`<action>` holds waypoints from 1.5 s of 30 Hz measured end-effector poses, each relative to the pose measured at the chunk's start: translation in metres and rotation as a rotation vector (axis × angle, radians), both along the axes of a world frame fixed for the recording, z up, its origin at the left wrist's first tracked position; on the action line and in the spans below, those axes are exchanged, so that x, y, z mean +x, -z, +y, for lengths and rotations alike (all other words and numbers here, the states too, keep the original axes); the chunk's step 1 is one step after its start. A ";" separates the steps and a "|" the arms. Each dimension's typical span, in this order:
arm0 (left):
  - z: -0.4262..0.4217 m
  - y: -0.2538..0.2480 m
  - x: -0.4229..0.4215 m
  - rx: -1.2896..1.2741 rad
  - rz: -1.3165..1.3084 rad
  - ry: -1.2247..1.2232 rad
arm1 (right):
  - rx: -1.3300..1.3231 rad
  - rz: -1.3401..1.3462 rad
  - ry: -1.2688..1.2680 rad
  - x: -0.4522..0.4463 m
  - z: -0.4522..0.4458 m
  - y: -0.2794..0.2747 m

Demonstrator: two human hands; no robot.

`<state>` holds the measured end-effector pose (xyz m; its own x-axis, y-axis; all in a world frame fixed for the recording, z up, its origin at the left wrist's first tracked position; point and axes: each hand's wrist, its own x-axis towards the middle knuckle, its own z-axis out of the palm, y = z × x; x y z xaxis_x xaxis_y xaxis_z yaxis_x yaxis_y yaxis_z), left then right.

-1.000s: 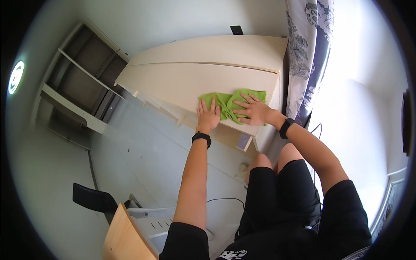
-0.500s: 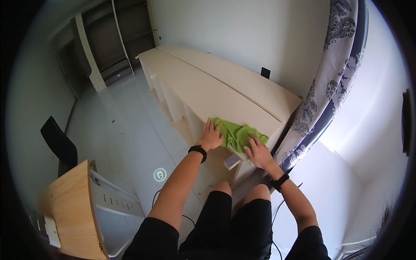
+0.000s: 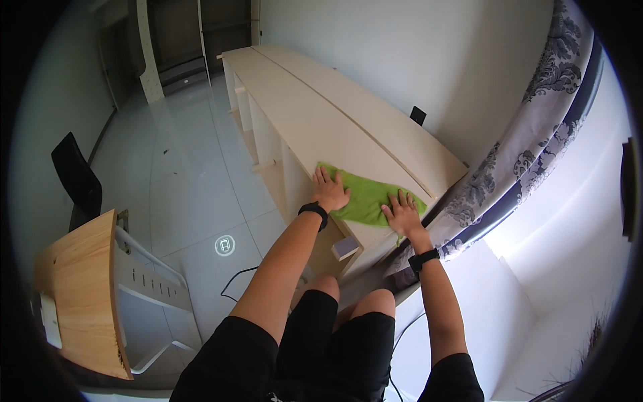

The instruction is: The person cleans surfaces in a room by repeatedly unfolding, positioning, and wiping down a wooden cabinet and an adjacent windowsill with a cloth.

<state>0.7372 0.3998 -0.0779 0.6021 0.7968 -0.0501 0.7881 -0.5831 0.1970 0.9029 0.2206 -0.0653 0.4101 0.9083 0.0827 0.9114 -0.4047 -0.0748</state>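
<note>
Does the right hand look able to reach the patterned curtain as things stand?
Probably yes: the right hand lies on the green cloth near the patterned curtain, with nothing seen blocking the way.

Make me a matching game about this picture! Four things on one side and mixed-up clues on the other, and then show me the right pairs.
Things:
1. Cloth
2. Curtain
3. Chair back
4. Cabinet top

Clues:
A. Black, at the left side of the picture
B. Pale and long, underneath the cloth
C. Green, with the left hand and right hand on it
D. Pale with dark leafy patterns, hanging at the right

Right pairs:
1-C
2-D
3-A
4-B
</note>
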 end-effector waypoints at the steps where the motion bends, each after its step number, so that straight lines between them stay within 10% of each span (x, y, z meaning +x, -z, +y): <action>1: 0.004 0.004 0.001 0.033 -0.037 0.016 | -0.026 0.038 -0.004 0.006 0.005 0.001; 45: 0.320 0.040 0.004 0.259 -0.265 0.016 | -0.412 0.081 -0.146 0.087 0.340 -0.001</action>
